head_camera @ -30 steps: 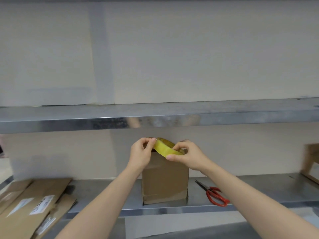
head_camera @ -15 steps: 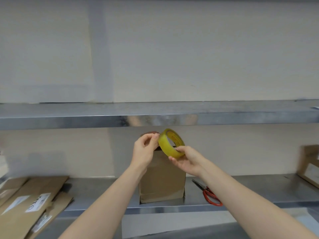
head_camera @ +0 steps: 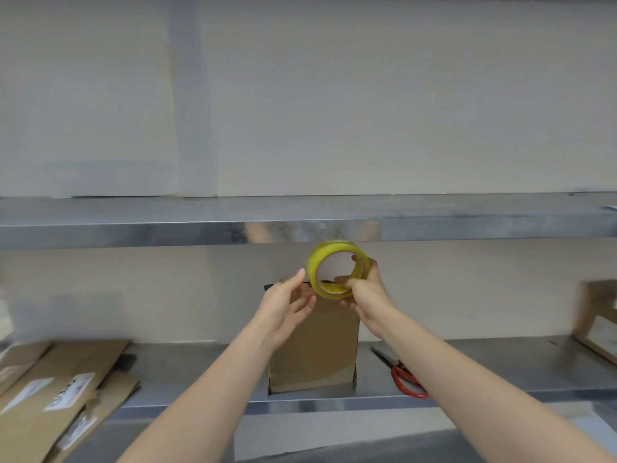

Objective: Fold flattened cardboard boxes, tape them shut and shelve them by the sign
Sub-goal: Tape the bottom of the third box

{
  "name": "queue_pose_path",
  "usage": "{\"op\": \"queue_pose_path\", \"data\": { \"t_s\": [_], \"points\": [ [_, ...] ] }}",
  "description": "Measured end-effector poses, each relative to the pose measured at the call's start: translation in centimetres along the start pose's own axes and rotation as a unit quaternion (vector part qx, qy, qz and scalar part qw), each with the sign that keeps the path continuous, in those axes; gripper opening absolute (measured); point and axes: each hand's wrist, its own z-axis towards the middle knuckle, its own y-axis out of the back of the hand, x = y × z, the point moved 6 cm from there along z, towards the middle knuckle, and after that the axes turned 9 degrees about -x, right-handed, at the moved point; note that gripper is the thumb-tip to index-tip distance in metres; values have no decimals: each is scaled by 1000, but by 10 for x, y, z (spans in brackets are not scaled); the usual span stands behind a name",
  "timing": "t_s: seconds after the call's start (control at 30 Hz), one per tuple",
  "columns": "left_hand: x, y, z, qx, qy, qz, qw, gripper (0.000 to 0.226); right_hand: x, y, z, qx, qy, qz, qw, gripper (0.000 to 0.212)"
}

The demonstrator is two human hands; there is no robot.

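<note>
Right hand [head_camera: 367, 295] grips tape roll [head_camera: 314, 262] above box [head_camera: 317, 345]; left hand [head_camera: 283, 305] loose-fingered, empty. Find the tape end first, then peel straight.

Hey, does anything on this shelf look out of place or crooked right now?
The flattened cardboard at the left lies fanned out crookedly and seems to overhang the shelf. On the upright box the bottom flap looks loosely folded, not flush. Nothing else stands out.
</note>
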Motion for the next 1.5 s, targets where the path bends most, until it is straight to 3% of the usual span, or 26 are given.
{"op": "queue_pose_path", "data": {
  "t_s": [0.13,0.23,0.4,0.47,0.53,0.7,0.83,1.0,1.2,1.4,1.5],
  "points": [
    [7,-2,1,-2,42,-54,998,5,-2,-2,5,6,2,23,1000,39],
    [10,-2,2,-2,54,-73,996,11,-6,-2,10,2,1,57,998,39],
    [4,-8,4,-22,55,-56,997,3,-18,-7,14,10,-21,117,993,72],
    [0,-7,5,-28,42,8,999,4,-22,-4,18,-16,-50,127,991,62],
    [-9,0,6,-50,8,77,996,9,-17,9,23,-71,-45,108,991,37],
    [-53,39,14,-103,-28,133,985,9,7,71,34,-231,49,-16,972,14],
    [-56,42,22,-106,-39,185,976,7,-2,61,37,-189,10,-50,981,19],
    [-50,43,32,-106,-85,181,974,11,-12,49,52,-147,-103,62,982,29],
    [-34,43,40,-87,-110,166,976,11,-22,54,63,-199,-121,94,968,35],
    [-28,45,53,-80,-112,197,971,10,-28,44,60,-149,-152,126,969,31],
    [-25,48,60,-82,-91,214,969,8,-25,39,64,-148,-119,145,971,30]
  ]
}}
